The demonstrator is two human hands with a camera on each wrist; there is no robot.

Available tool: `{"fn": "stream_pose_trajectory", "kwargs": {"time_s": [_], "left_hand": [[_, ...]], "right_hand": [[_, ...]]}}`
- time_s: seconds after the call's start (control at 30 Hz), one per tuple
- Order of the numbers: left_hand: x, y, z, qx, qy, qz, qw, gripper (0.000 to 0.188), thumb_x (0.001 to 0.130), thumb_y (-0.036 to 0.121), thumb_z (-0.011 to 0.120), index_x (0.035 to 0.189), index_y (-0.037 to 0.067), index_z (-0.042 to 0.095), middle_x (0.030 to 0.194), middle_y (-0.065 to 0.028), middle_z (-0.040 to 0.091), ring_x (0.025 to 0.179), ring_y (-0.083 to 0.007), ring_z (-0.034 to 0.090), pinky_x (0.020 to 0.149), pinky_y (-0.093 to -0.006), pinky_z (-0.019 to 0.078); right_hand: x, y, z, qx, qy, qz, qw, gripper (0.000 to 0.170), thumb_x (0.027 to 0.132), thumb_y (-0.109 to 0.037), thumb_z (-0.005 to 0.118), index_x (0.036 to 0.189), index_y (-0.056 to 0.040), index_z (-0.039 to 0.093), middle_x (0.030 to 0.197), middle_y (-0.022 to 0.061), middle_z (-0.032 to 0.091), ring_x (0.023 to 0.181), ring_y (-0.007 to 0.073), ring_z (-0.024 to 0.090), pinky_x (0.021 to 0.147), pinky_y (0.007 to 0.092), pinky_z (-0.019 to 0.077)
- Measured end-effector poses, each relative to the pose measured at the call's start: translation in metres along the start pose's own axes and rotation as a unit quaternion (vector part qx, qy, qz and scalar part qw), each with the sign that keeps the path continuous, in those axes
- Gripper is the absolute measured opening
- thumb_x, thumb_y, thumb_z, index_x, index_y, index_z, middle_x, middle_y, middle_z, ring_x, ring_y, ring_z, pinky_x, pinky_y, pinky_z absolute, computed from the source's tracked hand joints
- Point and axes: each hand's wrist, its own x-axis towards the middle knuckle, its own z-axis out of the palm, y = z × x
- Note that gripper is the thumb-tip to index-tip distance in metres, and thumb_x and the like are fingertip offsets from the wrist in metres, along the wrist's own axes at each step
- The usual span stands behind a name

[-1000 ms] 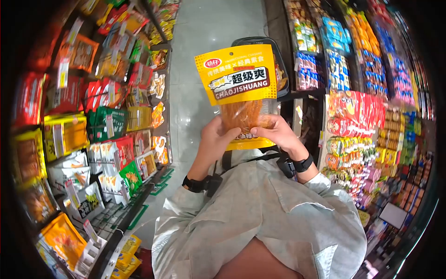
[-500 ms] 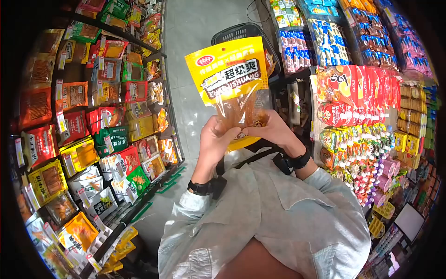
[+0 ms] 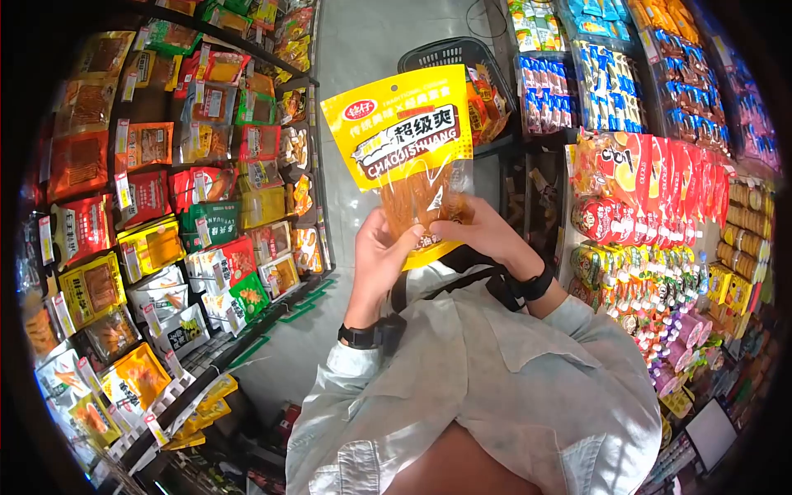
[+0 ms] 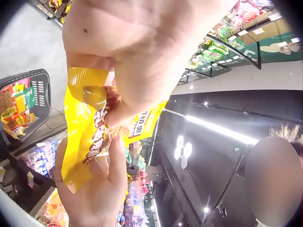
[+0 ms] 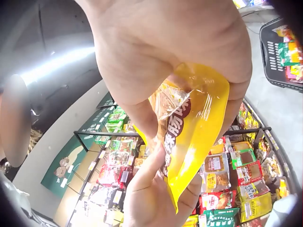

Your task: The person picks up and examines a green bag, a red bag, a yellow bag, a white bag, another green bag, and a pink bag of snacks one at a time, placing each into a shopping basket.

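Both hands hold a yellow snack bag (image 3: 396,124) with a clear window that shows orange-brown strips of food. The left hand (image 3: 375,256) grips its lower left side, thumb on the front. On the lower right, the right hand (image 3: 491,235) pinches it the same way, the two thumbs nearly meeting near the bottom edge. The bag tilts with its printed top pointing away from the body. In the left wrist view the bag's yellow bottom edge (image 4: 78,156) bulges between the hands; the right wrist view shows creased clear film beside the right thumb (image 5: 142,118).
A dark shopping basket (image 3: 429,56) with colourful packets stands on the grey floor (image 3: 363,41) beyond the bag. Racks of hanging snack packets (image 3: 148,239) line the left side. Shelves with red bags (image 3: 660,177) and wrapped sweets stand close on the right.
The head view has shifted, bringing more of the left racks into sight. The bag has moved slightly left in view. Both hands keep their grip on it.
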Motion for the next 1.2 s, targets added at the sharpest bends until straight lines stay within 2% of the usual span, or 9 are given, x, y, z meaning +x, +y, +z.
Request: {"fn": "stream_pose_trajectory", "kwargs": {"time_s": [0.2, 0.37, 0.47, 0.5, 0.6, 0.73, 0.87, 1.0, 1.2], "left_hand": [[0.016, 0.001, -0.031, -0.016, -0.022, -0.02, 0.999, 0.04, 0.09, -0.003, 0.066, 0.127, -0.001, 0.052, 0.119, -0.0091, 0.065, 0.108, -0.015, 0.062, 0.091, -0.0291, 0.0503], [0.035, 0.018, -0.076, -0.023, -0.073, -0.05, 0.996, 0.047, 0.09, -0.002, 0.067, 0.133, -0.003, 0.049, 0.122, -0.0095, 0.063, 0.112, -0.0171, 0.061, 0.096, -0.0324, 0.0495], [0.044, 0.033, -0.108, -0.033, -0.138, -0.031, 0.989, 0.047, 0.089, -0.001, 0.068, 0.132, -0.004, 0.049, 0.123, -0.0099, 0.063, 0.113, -0.0168, 0.061, 0.097, -0.0329, 0.0494], [0.049, 0.034, -0.116, -0.052, -0.167, 0.005, 0.985, 0.047, 0.088, 0.001, 0.07, 0.13, -0.005, 0.05, 0.123, -0.0101, 0.063, 0.113, -0.0159, 0.061, 0.097, -0.0327, 0.0492], [0.06, 0.029, -0.145, -0.04, -0.174, 0.002, 0.984, 0.047, 0.089, 0.002, 0.071, 0.129, -0.004, 0.046, 0.123, -0.0139, 0.063, 0.111, -0.0189, 0.064, 0.095, -0.0337, 0.0519], [0.073, 0.034, -0.173, -0.01, -0.174, -0.005, 0.985, 0.051, 0.083, 0.003, 0.074, 0.128, -0.005, 0.052, 0.121, -0.0109, 0.064, 0.109, -0.0142, 0.061, 0.094, -0.0318, 0.05], [0.086, 0.022, -0.185, -0.025, -0.181, 0.015, 0.983, 0.05, 0.084, -0.001, 0.072, 0.128, -0.005, 0.049, 0.121, -0.012, 0.063, 0.109, -0.0169, 0.063, 0.095, -0.0329, 0.0516], [0.097, 0.021, -0.186, -0.037, -0.186, 0.033, 0.981, 0.049, 0.084, -0.004, 0.071, 0.128, -0.005, 0.048, 0.121, -0.0124, 0.063, 0.11, -0.018, 0.064, 0.095, -0.0334, 0.0523], [0.11, 0.033, -0.17, -0.069, -0.173, 0.002, 0.982, 0.046, 0.085, -0.003, 0.072, 0.125, -0.007, 0.05, 0.118, -0.0114, 0.064, 0.106, -0.016, 0.064, 0.093, -0.0322, 0.0525]], "right_hand": [[0.018, -0.003, 0.01, -0.063, 0.05, 0.01, 0.997, 0.03, 0.091, -0.01, 0.071, 0.118, 0.0018, 0.065, 0.107, 0.004, 0.07, 0.095, 0.0093, 0.064, 0.086, 0.0278, 0.0514], [0.042, -0.003, 0.046, -0.06, 0.082, -0.01, 0.995, 0.032, 0.091, -0.009, 0.071, 0.12, 0.0025, 0.065, 0.108, 0.0048, 0.07, 0.097, 0.0101, 0.064, 0.087, 0.0283, 0.0516], [0.061, -0.005, 0.076, -0.065, 0.09, -0.025, 0.993, 0.032, 0.092, -0.008, 0.071, 0.121, 0.0038, 0.064, 0.108, 0.0052, 0.07, 0.097, 0.0102, 0.063, 0.087, 0.0286, 0.0515], [0.067, -0.007, 0.088, -0.065, 0.096, -0.026, 0.993, 0.032, 0.091, -0.007, 0.07, 0.121, 0.0039, 0.064, 0.108, 0.0053, 0.07, 0.097, 0.0101, 0.063, 0.087, 0.0285, 0.0515], [0.084, -0.003, 0.111, -0.111, 0.134, -0.006, 0.985, 0.03, 0.091, -0.005, 0.07, 0.12, 0.0039, 0.064, 0.109, 0.0056, 0.07, 0.098, 0.0099, 0.063, 0.087, 0.0282, 0.0515], [0.1, 0.001, 0.133, -0.141, 0.169, 0.014, 0.975, 0.029, 0.091, -0.004, 0.07, 0.118, 0.0035, 0.065, 0.109, 0.0058, 0.07, 0.098, 0.0096, 0.063, 0.087, 0.028, 0.0517], [0.108, 0.0, 0.148, -0.115, 0.184, 0.006, 0.976, 0.028, 0.093, 0.001, 0.066, 0.12, 0.0035, 0.063, 0.11, 0.0039, 0.069, 0.098, 0.0093, 0.063, 0.089, 0.0262, 0.0515], [0.108, -0.002, 0.14, -0.084, 0.202, -0.009, 0.976, 0.033, 0.094, -0.003, 0.066, 0.125, 0.0031, 0.06, 0.115, 0.0053, 0.069, 0.103, 0.0111, 0.064, 0.093, 0.028, 0.0509], [0.117, -0.014, 0.122, -0.065, 0.206, -0.016, 0.976, 0.03, 0.095, -0.005, 0.065, 0.123, 0.0027, 0.061, 0.113, 0.0046, 0.069, 0.103, 0.0104, 0.063, 0.093, 0.0266, 0.0498]]}}
